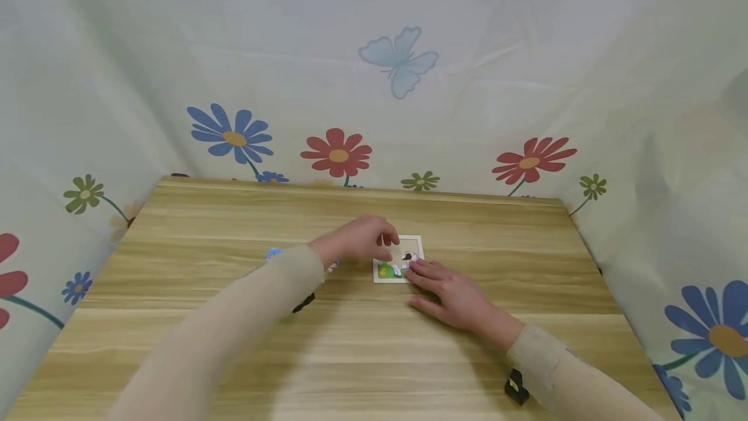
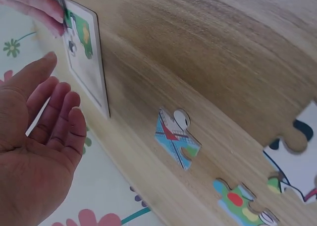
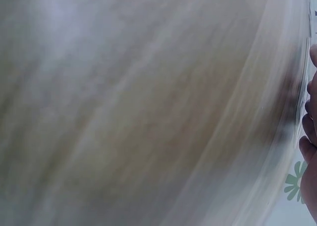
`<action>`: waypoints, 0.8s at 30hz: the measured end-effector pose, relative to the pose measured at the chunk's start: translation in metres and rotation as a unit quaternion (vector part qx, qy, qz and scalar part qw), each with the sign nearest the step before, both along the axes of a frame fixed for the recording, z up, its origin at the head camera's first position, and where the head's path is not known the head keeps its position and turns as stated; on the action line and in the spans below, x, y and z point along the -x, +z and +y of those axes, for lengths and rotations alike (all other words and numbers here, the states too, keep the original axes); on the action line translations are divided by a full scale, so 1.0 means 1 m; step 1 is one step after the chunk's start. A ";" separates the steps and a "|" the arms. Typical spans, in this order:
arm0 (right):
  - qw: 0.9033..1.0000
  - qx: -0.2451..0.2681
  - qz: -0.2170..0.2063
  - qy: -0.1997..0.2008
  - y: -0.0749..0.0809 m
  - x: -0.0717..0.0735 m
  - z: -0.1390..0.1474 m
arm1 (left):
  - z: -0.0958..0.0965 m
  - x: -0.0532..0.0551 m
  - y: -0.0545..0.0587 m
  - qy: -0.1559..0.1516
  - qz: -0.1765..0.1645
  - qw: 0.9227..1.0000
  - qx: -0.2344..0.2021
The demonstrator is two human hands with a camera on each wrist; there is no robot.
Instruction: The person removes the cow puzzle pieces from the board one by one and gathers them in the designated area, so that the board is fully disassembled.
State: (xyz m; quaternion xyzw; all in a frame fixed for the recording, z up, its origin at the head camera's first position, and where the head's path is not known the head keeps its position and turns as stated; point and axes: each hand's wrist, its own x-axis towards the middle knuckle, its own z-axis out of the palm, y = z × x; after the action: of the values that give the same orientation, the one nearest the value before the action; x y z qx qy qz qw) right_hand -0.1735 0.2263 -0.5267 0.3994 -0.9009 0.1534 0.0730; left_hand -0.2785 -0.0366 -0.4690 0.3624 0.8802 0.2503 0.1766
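A small white-framed jigsaw board (image 1: 413,281) lies on the table; inside, part of a picture in green and white is in place beside a bare pale area. My right hand (image 1: 452,294) rests at the board's right edge, its fingers extended and fingertips over the rim. Above the board's left side hovers my left hand (image 1: 365,239), fingers loosely bent. In the left wrist view nothing sits between that hand's thumb and fingers. Loose jigsaw pieces lie on the table there: a blue and red piece (image 2: 171,134), a multicoloured piece (image 2: 237,203) and a larger white piece (image 2: 299,159).
The wooden table (image 1: 234,213) meets a flowered cloth (image 1: 409,115) at its back and sides. My left forearm partly covers the loose pieces in the head view. Small dark objects (image 1: 517,387) show beside each sleeve. The right wrist view is mostly blurred tabletop.
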 end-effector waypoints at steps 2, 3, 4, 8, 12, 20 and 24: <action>1.000 -0.001 0.008 0.004 -0.001 -0.001 0.001 | 0.003 0.001 -0.003 0.004 -0.007 1.000 -0.003; 1.000 -0.002 0.009 0.003 -0.002 -0.001 0.001 | 0.004 0.002 -0.004 0.007 -0.010 1.000 -0.003; 1.000 -0.004 0.011 0.002 -0.002 -0.001 0.001 | 0.006 0.002 -0.005 0.008 -0.012 1.000 -0.004; 1.000 -0.009 0.008 -0.002 -0.002 -0.004 0.002 | 0.013 0.004 -0.007 0.008 -0.007 1.000 0.001; 1.000 -0.008 0.007 -0.003 -0.001 -0.007 0.003 | 0.021 0.006 -0.010 0.008 -0.003 1.000 0.007; 1.000 -0.005 0.004 0.004 -0.003 -0.010 0.005 | 0.034 0.008 -0.014 0.014 -0.010 1.000 0.021; 1.000 -0.001 0.005 0.009 -0.003 -0.010 0.005 | 0.037 0.008 -0.015 0.015 -0.016 1.000 0.022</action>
State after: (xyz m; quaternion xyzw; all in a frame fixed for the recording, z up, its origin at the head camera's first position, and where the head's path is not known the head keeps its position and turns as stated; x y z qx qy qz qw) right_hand -0.1639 0.2318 -0.5297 0.4084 -0.8970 0.1511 0.0757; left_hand -0.2869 0.0009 -0.4839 0.3416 0.8878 0.2393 0.1944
